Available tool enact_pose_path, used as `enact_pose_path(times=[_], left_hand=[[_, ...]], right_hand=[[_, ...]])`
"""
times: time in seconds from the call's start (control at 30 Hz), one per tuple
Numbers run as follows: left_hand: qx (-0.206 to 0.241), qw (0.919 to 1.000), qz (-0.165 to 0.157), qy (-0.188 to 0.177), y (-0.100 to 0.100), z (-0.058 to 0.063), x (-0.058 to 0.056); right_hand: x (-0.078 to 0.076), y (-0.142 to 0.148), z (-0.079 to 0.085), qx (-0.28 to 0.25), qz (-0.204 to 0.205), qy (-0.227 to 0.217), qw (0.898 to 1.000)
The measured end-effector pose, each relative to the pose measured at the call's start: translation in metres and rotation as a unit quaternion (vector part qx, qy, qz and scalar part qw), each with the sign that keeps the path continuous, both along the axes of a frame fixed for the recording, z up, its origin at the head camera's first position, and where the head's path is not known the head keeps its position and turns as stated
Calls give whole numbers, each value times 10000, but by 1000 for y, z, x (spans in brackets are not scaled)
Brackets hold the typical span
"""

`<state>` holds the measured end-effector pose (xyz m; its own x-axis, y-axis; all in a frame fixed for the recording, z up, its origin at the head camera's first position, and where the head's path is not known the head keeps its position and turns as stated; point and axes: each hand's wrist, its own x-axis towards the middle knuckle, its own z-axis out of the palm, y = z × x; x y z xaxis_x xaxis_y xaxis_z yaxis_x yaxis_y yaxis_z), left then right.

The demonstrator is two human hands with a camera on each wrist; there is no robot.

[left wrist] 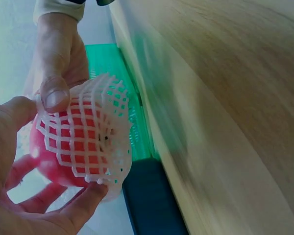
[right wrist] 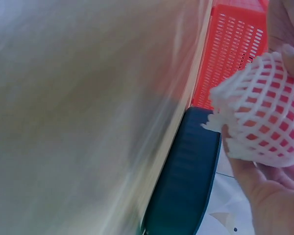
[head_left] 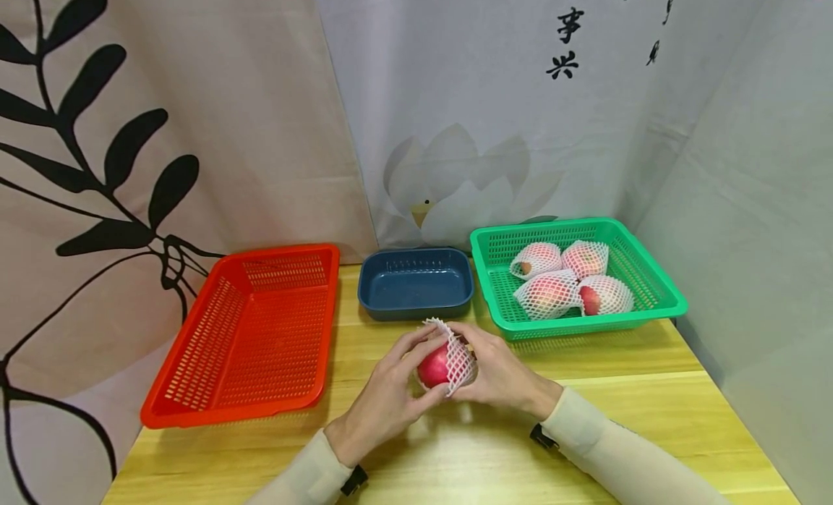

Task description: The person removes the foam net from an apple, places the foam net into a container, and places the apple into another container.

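Above the wooden table, both hands hold a red apple [head_left: 432, 367] partly covered by a white foam net [head_left: 459, 362]. My left hand [head_left: 392, 384] grips the bare left side, its fingers curled round the fruit and some fingertips at the net's edge. From the right, my right hand [head_left: 500, 367] holds the netted side between thumb and fingers. In the left wrist view the foam net [left wrist: 83, 142] covers much of the apple, with red skin bare at the left. In the right wrist view the net [right wrist: 264, 115] bunches into a loose, ragged end.
A green basket [head_left: 651, 288] at the back right holds several apples in foam nets. At back centre stands a dark blue tray [head_left: 416, 304], just beyond the hands. A large red basket [head_left: 273, 346] stands on the left. Printed cloth [head_left: 455, 71] hangs behind the table [head_left: 468, 461].
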<state>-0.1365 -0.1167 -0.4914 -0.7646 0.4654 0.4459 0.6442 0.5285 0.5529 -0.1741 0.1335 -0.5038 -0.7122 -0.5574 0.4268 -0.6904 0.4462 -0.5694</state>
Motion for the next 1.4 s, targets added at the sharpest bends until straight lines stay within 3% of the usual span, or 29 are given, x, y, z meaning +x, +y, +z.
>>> enact_pose_path(times=[0.57,1.07,1.4], left_hand=[[-112,9995,-168,235,3,4,-1],[-77,9986,93,521,1,7,-1],[7,9987,282,422,-2,5,-5]], right_hand=[[2,4,-2,-58,-109,381,9992],[-1,9,-2,-122,-7,573,9983],[-2,19,-1,-151,122,899,9958]])
